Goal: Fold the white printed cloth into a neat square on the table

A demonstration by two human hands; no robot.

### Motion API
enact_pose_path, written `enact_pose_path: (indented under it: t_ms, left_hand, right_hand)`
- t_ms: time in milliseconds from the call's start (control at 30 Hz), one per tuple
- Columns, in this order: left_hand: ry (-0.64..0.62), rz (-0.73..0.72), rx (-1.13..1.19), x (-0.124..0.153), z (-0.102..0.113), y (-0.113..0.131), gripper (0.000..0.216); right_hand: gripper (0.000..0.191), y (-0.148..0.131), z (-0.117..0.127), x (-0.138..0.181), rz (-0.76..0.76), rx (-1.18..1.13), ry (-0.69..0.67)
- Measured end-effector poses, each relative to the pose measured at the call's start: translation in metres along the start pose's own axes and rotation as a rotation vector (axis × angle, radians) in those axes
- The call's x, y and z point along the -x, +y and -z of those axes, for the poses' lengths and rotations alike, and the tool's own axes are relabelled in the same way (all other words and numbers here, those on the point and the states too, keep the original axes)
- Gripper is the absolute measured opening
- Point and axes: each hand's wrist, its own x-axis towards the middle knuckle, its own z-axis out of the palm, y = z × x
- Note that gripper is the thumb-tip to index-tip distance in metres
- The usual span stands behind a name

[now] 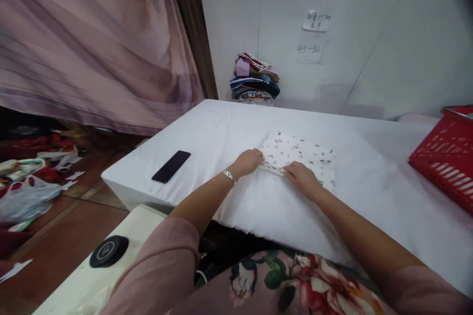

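Note:
A white cloth printed with small dark motifs [299,150] lies flat on the white-covered table [229,133] in front of me. Its near edge is turned up in a narrow fold. My left hand [250,161], with a silver bracelet at the wrist, has its fingers closed on the left end of that fold. Further right along the same edge, my right hand [303,179] pinches the fold between thumb and fingers. The cloth's right side reaches past my right hand, which covers part of the near edge.
A black phone [171,166] lies on the table at left. Folded fabrics [254,81] are stacked beyond the far edge, by the wall. At right stands a red plastic basket [443,157]. A round black object [109,251] sits on a white surface at lower left.

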Motion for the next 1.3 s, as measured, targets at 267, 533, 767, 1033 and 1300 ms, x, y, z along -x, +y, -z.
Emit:
enact_pose_path:
  t_ms: [267,533,767,1033,1300]
  left_hand:
    - [0.102,0.024,-0.066,0.013,-0.008,0.008,0.024]
    - [0.083,0.101,0.026,0.020,-0.012,0.011,0.028]
    - [0.224,0.329,0.396,0.030,-0.010,0.006,0.028]
    - [0.266,0.852,0.678,0.009,0.003,0.004,0.022]
    - [0.124,0.956,0.643,0.002,-0.005,0.014,0.019]
  right_hand:
    - [0.031,0.001,-0.005,0.004,0.022,0.071,0.066]
    - [0.028,0.001,-0.008,0.006,0.095,0.157,0.070]
    - [0.036,0.003,-0.015,0.010,0.168,0.227,0.096]
    - [0.039,0.004,-0.018,0.009,0.209,0.273,0.122]
    - [0.038,0.006,-0.023,0.009,0.239,0.290,0.171]
